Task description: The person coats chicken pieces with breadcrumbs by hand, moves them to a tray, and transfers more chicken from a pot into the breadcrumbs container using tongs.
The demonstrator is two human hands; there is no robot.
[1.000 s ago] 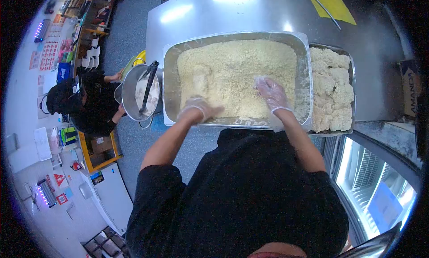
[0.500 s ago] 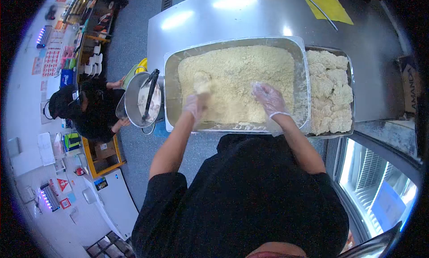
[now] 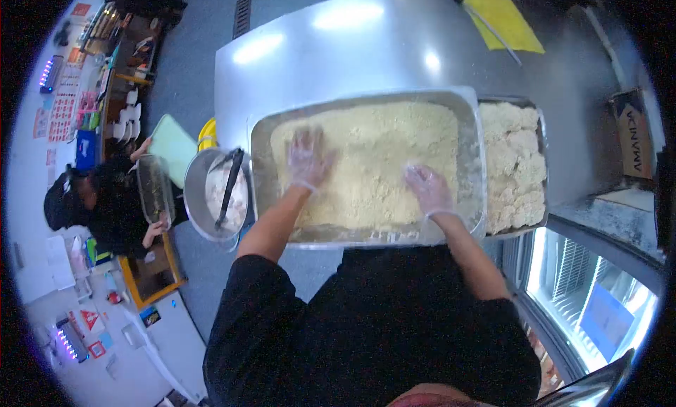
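Observation:
A large metal pan (image 3: 473, 160) holds a bed of pale, crumbly flour-like breading (image 3: 373, 160). Both of my hands are in clear plastic gloves. Spread flat, my left hand (image 3: 308, 160) presses on the breading in the pan's left part; whatever lies beneath its palm is hidden. My right hand (image 3: 428, 189) rests on the breading at the right, fingers loosely stretched and nothing visible in them. Against the pan's right side stands a tray (image 3: 543, 143) of coated lumpy pieces (image 3: 514, 171), with rough floury surfaces.
To the left is a metal bowl (image 3: 199, 220) with whitish contents and a black handle (image 3: 231, 189) across it. A co-worker (image 3: 105, 203) in black holds a clear container (image 3: 151, 189) beside a pale green board (image 3: 172, 148). A yellow cloth (image 3: 500, 20) lies on the steel table (image 3: 338, 62).
My left hand has moved onto the spot where a pale coated lump showed; the lump is out of sight. The view has shifted. The co-worker's container and the green board now show more fully.

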